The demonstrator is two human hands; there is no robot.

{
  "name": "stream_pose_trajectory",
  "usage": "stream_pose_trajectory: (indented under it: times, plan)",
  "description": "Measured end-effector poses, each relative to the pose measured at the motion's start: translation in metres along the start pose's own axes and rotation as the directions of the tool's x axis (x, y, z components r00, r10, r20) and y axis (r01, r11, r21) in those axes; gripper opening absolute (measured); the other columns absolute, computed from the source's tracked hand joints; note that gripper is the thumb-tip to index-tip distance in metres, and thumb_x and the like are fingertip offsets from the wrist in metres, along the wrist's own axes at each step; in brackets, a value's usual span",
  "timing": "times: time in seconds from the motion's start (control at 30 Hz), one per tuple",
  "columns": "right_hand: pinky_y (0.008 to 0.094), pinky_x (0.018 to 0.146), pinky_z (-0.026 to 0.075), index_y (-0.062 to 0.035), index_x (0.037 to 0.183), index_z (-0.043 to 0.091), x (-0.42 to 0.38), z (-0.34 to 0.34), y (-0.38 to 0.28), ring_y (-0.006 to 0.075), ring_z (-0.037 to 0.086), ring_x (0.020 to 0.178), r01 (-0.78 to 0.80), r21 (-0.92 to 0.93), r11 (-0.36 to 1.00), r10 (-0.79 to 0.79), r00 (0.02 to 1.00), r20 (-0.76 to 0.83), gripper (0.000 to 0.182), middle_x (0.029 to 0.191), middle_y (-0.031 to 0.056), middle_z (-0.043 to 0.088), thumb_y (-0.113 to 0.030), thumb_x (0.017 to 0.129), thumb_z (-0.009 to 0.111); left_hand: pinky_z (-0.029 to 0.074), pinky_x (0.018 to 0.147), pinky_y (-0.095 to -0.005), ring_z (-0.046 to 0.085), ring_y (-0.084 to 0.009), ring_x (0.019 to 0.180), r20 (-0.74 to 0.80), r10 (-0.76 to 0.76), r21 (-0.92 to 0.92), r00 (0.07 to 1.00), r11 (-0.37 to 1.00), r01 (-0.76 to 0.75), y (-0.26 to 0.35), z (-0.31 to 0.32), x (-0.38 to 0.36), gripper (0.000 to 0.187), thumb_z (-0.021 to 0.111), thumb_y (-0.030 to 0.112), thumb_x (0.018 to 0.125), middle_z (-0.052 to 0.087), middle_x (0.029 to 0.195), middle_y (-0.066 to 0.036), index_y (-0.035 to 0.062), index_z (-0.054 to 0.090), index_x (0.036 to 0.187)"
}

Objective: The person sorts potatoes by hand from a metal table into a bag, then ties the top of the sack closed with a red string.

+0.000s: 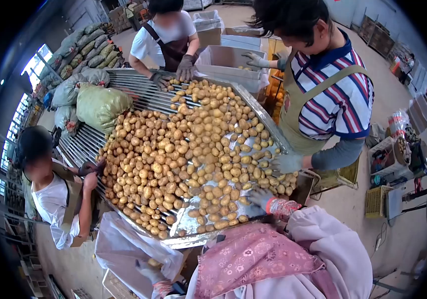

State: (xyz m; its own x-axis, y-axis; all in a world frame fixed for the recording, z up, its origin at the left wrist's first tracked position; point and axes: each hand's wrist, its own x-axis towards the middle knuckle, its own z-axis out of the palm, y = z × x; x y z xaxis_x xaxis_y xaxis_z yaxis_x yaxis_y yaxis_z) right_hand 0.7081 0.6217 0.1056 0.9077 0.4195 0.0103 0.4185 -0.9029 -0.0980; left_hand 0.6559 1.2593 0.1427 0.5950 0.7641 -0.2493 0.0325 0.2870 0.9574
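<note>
My left hand, in a grey glove, is over the plastic-lined box at the bottom, its fingers apart beside a potato. My right hand, gloved with a red patterned cuff, reaches onto the metal sorting table at its near right side. Its fingers are spread against the potatoes, and no potato is visibly gripped. Many potatoes cover the table's middle and right, partly over metal bars.
Co-workers stand at the left, far side and right, some with hands on the table. A full green sack rests on the bars. Lined boxes stand behind; a yellow basket is at right.
</note>
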Motion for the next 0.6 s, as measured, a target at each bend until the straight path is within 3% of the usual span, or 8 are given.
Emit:
stream_pose_trajectory:
  times: [0.07, 0.13, 0.2, 0.3, 0.37, 0.47, 0.53, 0.6]
  plan:
    - [0.0587, 0.106, 0.035, -0.0295, 0.136, 0.052, -0.011, -0.023, -0.003, 0.0437, 0.028, 0.141, 0.160, 0.168, 0.973, -0.195, 0.957, 0.214, 0.049, 0.149, 0.0023, 0.041, -0.042, 0.089, 0.060, 0.040, 0.103, -0.0436, 0.051, -0.0272, 0.117, -0.002, 0.408, 0.331, 0.913, 0.862, -0.385, 0.006, 0.051, -0.043, 0.045, 0.051, 0.018, 0.093, 0.052, 0.129, -0.018, -0.0078, 0.048, 0.130]
    - [0.0562, 0.099, 0.041, -0.0237, 0.122, 0.062, -0.025, -0.015, 0.021, 0.0385, 0.048, 0.127, 0.152, 0.350, 0.924, -0.190, 0.979, 0.078, 0.034, 0.126, 0.0070, 0.061, -0.034, 0.090, 0.059, 0.037, 0.107, -0.0467, 0.047, -0.0347, 0.125, 0.264, 0.606, 0.539, 0.751, 0.553, -0.636, 0.038, 0.114, -0.098, 0.047, 0.051, 0.019, 0.094, 0.048, 0.138, -0.022, -0.0044, 0.046, 0.135]
    - [0.0520, 0.089, 0.045, -0.0205, 0.118, 0.064, -0.021, -0.034, 0.025, 0.0381, 0.054, 0.111, -0.017, 0.435, 0.900, 0.001, 0.999, 0.038, 0.031, 0.113, 0.0087, 0.063, -0.029, 0.089, 0.060, 0.032, 0.111, -0.0489, 0.039, -0.0414, 0.133, 0.684, 0.443, 0.576, 0.580, 0.159, -0.802, 0.075, 0.166, -0.156, 0.048, 0.053, 0.020, 0.094, 0.044, 0.142, -0.024, 0.0013, 0.047, 0.138]
    - [0.0433, 0.077, 0.052, -0.0129, 0.114, 0.066, -0.011, -0.046, 0.017, 0.0342, 0.065, 0.091, -0.324, 0.574, 0.752, 0.464, 0.879, -0.112, 0.028, 0.101, 0.0139, 0.068, -0.020, 0.088, 0.061, 0.030, 0.112, -0.0511, 0.031, -0.0448, 0.138, 0.895, 0.157, 0.326, 0.418, 0.409, -0.852, 0.016, 0.209, -0.160, 0.050, 0.057, 0.028, 0.092, 0.038, 0.146, -0.026, 0.0087, 0.050, 0.138]
    - [0.0409, 0.084, 0.050, -0.0142, 0.116, 0.066, -0.007, -0.046, 0.013, 0.0314, 0.063, 0.101, -0.239, 0.684, 0.689, 0.413, 0.905, -0.100, 0.031, 0.118, 0.0137, 0.064, -0.023, 0.087, 0.061, 0.031, 0.112, -0.0539, 0.027, -0.0479, 0.139, 0.956, -0.135, 0.293, 0.262, 0.346, -0.891, -0.009, 0.230, -0.177, 0.057, 0.058, 0.037, 0.091, 0.030, 0.150, -0.028, 0.0140, 0.045, 0.142]
    - [0.0543, 0.108, 0.032, -0.0210, 0.125, 0.062, -0.028, -0.045, -0.023, 0.0405, 0.039, 0.134, 0.001, 0.220, 0.976, -0.042, 0.982, 0.185, 0.043, 0.138, 0.0098, 0.053, -0.040, 0.087, 0.059, 0.030, 0.111, -0.0588, 0.020, -0.0538, 0.140, 0.879, -0.363, 0.388, 0.309, 0.168, -0.906, -0.034, 0.253, -0.202, 0.077, 0.061, 0.050, 0.087, 0.009, 0.157, -0.028, 0.0226, 0.029, 0.152]
    - [0.0566, 0.114, 0.022, -0.0209, 0.120, 0.065, -0.035, -0.049, -0.006, 0.0437, 0.027, 0.141, -0.126, 0.449, 0.884, 0.022, 0.973, 0.229, 0.042, 0.142, 0.0095, 0.050, -0.045, 0.087, 0.057, 0.032, 0.109, -0.0605, 0.017, -0.0560, 0.140, 0.766, -0.558, 0.493, 0.320, 0.190, -0.849, -0.047, 0.271, -0.194, 0.086, 0.063, 0.052, 0.085, 0.000, 0.158, -0.028, 0.0241, 0.021, 0.154]
    - [0.0497, 0.105, 0.037, -0.0152, 0.116, 0.066, -0.046, -0.036, 0.023, 0.0399, 0.045, 0.129, -0.129, 0.483, 0.866, 0.104, 0.992, 0.078, 0.037, 0.130, 0.0139, 0.059, -0.038, 0.088, 0.059, 0.036, 0.106, -0.0615, 0.014, -0.0583, 0.140, 0.801, -0.541, 0.441, 0.255, 0.246, -0.863, -0.055, 0.272, -0.190, 0.083, 0.062, 0.052, 0.086, 0.000, 0.159, -0.027, 0.0266, 0.022, 0.154]
